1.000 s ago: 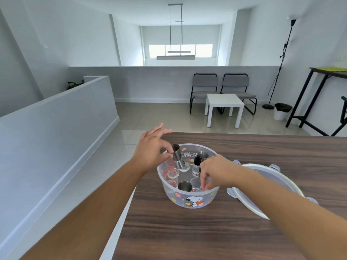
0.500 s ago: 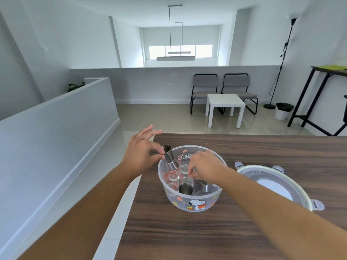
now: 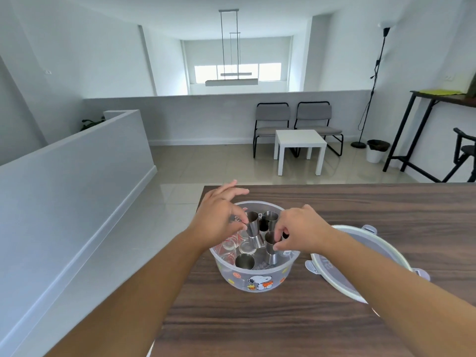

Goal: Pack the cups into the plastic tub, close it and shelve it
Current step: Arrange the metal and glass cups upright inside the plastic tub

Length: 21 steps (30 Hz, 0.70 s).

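A round clear plastic tub (image 3: 257, 282) with cartoon prints stands on the dark wooden table (image 3: 257, 325) near its left edge. Inside are several steel cups and clear glasses. My left hand (image 3: 219, 217) pinches a steel cup (image 3: 253, 224) standing at the tub's back left, thumb and forefinger on its rim. My right hand (image 3: 298, 234) grips another steel cup (image 3: 270, 244) near the tub's middle, tilted a little. A further steel cup (image 3: 244, 261) sits at the front, one more (image 3: 270, 217) at the back. The tub's lid (image 3: 381, 256) lies on the table just right of the tub, partly under my right forearm.
The table's left edge drops to a tiled floor beside a low white wall (image 3: 77, 176). Beyond the table stand a small white side table (image 3: 298, 143), two grey chairs (image 3: 296, 119), a floor lamp (image 3: 371, 86), a bin (image 3: 377, 150) and a black high table (image 3: 438, 124).
My left hand has moved right and down, bringing its steel cup into the tub. My right hand has shifted right and now grips a steel cup near the middle.
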Tool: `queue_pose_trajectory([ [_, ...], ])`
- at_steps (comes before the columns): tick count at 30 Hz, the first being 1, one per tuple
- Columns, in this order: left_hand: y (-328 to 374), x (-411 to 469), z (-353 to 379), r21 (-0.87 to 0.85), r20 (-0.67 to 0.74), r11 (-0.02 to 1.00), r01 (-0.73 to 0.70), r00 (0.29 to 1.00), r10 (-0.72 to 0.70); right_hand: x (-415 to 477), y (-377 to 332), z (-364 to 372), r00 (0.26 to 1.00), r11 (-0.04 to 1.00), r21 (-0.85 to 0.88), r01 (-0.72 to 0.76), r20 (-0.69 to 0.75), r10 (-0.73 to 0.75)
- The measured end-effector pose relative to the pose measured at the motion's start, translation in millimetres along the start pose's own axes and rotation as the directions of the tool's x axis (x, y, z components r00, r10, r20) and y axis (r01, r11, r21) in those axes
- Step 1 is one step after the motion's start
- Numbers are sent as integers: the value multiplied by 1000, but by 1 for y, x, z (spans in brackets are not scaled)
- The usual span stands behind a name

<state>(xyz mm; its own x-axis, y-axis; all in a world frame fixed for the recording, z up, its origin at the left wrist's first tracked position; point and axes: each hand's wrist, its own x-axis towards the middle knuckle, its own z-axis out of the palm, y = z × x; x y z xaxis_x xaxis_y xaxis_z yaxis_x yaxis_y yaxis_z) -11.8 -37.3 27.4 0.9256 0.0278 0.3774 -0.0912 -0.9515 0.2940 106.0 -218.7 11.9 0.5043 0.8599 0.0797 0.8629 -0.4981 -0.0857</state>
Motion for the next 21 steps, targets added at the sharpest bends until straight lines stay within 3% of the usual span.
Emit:
queue_pose_trajectory([
  [10,5,3,31,22,112,999,-46,993,43,-3,-2,9,993,1000,-9,1,119,0],
  [17,4,4,52,19,158,1000,-14,987,11,-4,-2,-3,959,995,85,-46,283,20],
  [21,-2,4,45,14,158,1000,-2,987,0,-4,2,-14,960,972,221,-87,279,22],
])
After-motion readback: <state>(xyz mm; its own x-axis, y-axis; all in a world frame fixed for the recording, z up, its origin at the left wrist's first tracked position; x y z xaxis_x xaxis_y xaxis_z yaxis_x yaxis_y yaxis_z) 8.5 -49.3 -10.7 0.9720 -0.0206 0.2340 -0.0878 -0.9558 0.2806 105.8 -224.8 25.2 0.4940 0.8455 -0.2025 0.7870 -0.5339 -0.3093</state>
